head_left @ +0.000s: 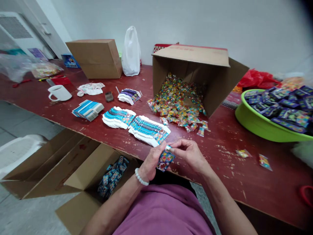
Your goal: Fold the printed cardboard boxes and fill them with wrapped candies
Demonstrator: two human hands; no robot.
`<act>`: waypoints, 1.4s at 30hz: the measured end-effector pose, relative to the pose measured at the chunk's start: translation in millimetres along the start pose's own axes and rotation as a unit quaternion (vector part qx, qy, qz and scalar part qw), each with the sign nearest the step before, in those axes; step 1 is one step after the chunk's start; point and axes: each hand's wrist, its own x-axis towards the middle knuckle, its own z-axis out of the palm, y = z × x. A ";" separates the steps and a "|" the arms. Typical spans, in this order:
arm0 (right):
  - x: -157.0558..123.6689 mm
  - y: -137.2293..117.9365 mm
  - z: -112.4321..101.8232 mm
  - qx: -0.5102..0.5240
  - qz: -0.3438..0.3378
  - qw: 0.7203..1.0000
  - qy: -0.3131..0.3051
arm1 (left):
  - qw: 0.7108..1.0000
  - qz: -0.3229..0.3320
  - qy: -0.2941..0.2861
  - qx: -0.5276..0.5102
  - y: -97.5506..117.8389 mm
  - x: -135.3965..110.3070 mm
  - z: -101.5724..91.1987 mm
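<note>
Between my hands is a small blue printed packet, held over the table's front edge. My left hand, with a pale bead bracelet at the wrist, is closed on the packet's left side. Thumb and fingers of my right hand pinch the packet's white upper end. Just beyond lie two fanned stacks of flat blue packets, the nearer stack and the farther stack. Small wrapped candies spill from a cardboard box tipped on its side.
An open carton below the table's left edge holds blue packets. A green basin of purple packets stands at right. Two loose candies lie near it. Left are a white mug, a closed box and a white bag.
</note>
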 end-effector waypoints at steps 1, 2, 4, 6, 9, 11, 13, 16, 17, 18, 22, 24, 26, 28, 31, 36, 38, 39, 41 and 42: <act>-1.4 -0.1 -0.4 -0.021 -0.017 1.000 -0.004 | 1.000 -0.009 0.001 -0.007 1.0 -0.3 -0.3; -3.2 -0.1 -0.7 -0.054 -0.043 0.998 -0.010 | 1.000 -0.023 0.003 -0.021 1.9 -0.3 -0.6; -7.7 0.9 -1.3 -0.133 -0.112 0.985 -0.023 | 0.997 -0.055 0.005 -0.062 2.9 0.7 -1.5; -12.5 5.1 -0.5 -0.196 -0.178 0.964 -0.029 | 0.990 -0.086 -0.003 -0.112 1.5 3.4 -3.0; -19.4 18.4 4.5 -0.267 -0.237 0.934 -0.018 | 0.980 -0.087 -0.011 -0.179 -4.1 9.4 -6.5; -23.1 27.9 10.1 -0.333 -0.252 0.908 -0.013 | 0.975 -0.078 -0.002 -0.209 -6.9 12.9 -9.1; -25.2 33.6 16.2 -0.400 -0.255 0.880 -0.016 | 0.971 -0.077 0.015 -0.226 -6.6 14.9 -10.7; -24.0 33.7 25.1 -0.470 -0.253 0.845 0.003 | 0.969 -0.053 0.043 -0.237 -2.8 15.4 -10.4; -22.5 32.5 27.9 -0.481 -0.253 0.840 0.011 | 0.969 -0.038 0.049 -0.238 -1.9 14.9 -10.2; -20.8 31.2 30.7 -0.483 -0.253 0.838 0.014 | 0.970 -0.027 0.053 -0.234 -1.7 14.0 -10.5; -12.9 30.8 41.2 -0.426 -0.253 0.868 -0.035 | 0.983 -0.009 0.071 -0.172 -6.3 5.1 -22.2; -5.9 35.2 43.0 -0.378 -0.245 0.886 -0.111 | 0.992 0.014 0.078 -0.101 -7.8 -3.4 -37.1; 7.4 42.4 38.9 -0.340 -0.226 0.900 -0.154 | 0.994 0.036 0.106 -0.021 -6.3 -14.4 -59.4; 28.2 51.7 27.9 -0.334 -0.199 0.916 -0.102 | 0.977 0.074 0.197 0.042 -2.5 -27.6 -89.6; 65.8 66.5 5.5 -0.375 -0.172 0.909 0.058 | 0.932 0.109 0.325 0.117 1.0 -50.7 -147.9; 98.8 84.8 -12.2 -0.465 -0.117 0.870 0.110 | 0.826 0.072 0.475 0.295 -9.8 -86.1 -236.7; 99.9 87.8 -11.0 -0.454 -0.096 0.878 0.119 | 0.821 0.071 0.483 0.296 -13.8 -91.8 -248.6; 99.9 88.3 -9.9 -0.427 -0.083 0.891 0.131 | 0.828 0.075 0.475 0.290 -14.3 -91.8 -247.7; 100.2 87.9 -8.5 -0.359 -0.058 0.918 0.159 | 0.844 0.097 0.448 0.277 -12.2 -85.9 -233.5; 100.6 87.1 -8.6 -0.327 -0.049 0.928 0.170 | 0.850 0.115 0.435 0.274 -9.8 -80.5 -221.3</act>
